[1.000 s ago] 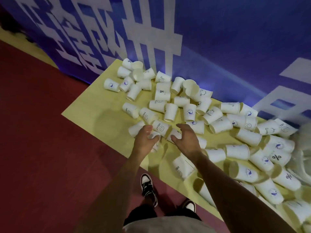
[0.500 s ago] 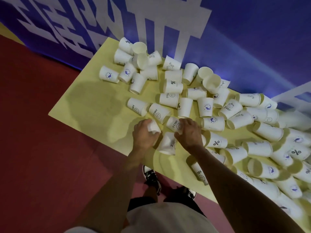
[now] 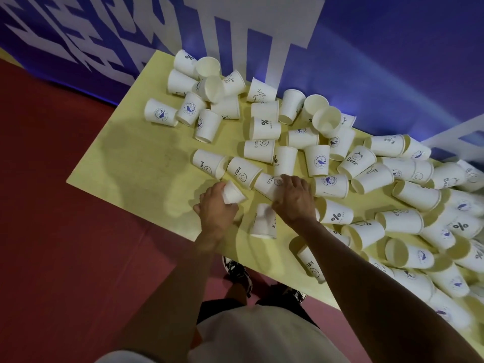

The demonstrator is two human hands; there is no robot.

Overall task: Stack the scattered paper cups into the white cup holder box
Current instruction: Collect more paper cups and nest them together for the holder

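- Left hand [image 3: 214,209] grips a paper cup [image 3: 231,192]; right hand [image 3: 294,203] curls round a second cup [image 3: 267,183].
- Likely light, thin, easily crushed: hold the sidewall gently.

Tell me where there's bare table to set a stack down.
Bare table at the left corner, bordered by the whale-logo cup, the leftmost HELLO cup and the left hand. Right of the right hand, cups crowd the top.

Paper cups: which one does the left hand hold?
The cup gripped by the left hand, no print showing, beside the HELLO cup under the right hand; the others sit loose.
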